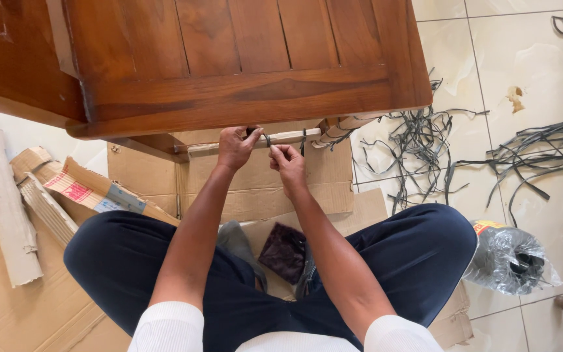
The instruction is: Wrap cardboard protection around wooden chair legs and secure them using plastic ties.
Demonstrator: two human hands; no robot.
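Note:
I sit cross-legged on flattened cardboard in front of a brown wooden chair. A pale wooden rail runs under the chair's front edge. My left hand grips this rail, fingers curled over its top. Beside it, my right hand pinches a thin dark-grey strap that loops around the rail. Another strap wrap sits a little to the right on the same rail.
Loose grey straps lie tangled on the pale tile floor at right, more further right. A plastic-wrapped roll rests by my right knee. Cardboard sheets and a cardboard tube lie left. A dark cloth sits between my legs.

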